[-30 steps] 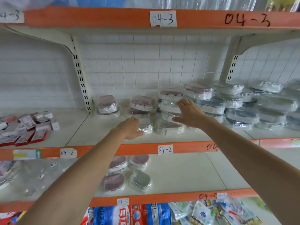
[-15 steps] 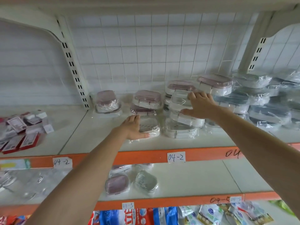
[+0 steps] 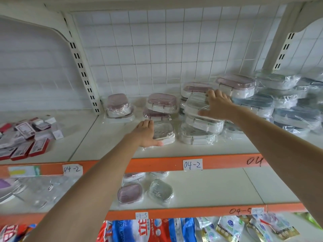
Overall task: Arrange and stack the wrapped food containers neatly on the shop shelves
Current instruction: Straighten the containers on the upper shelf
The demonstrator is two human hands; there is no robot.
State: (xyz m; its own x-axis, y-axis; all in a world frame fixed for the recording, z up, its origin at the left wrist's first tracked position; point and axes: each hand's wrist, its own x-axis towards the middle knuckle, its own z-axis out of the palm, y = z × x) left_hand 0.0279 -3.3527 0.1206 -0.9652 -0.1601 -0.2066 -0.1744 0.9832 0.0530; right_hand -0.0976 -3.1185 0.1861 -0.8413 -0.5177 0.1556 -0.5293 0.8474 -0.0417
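On the middle shelf [image 3: 108, 137], above the orange edge labelled 04-2, the left hand [image 3: 146, 134] lies flat with straight fingers against the left side of a low clear-lidded container [image 3: 164, 132], thumb along its near edge, grasping nothing. Just behind that container stand two pink-lidded containers [image 3: 161, 105] stacked one on the other, and further left a lone pink one [image 3: 118, 106]. To the right, the right hand [image 3: 217, 106] grips a wrapped white container [image 3: 196, 105], fingers over its far top and thumb under its near edge, holding it tilted on top of a pile of similar white containers [image 3: 199, 130]. Blue-grey wrapped containers [image 3: 288, 105] are heaped at the far right
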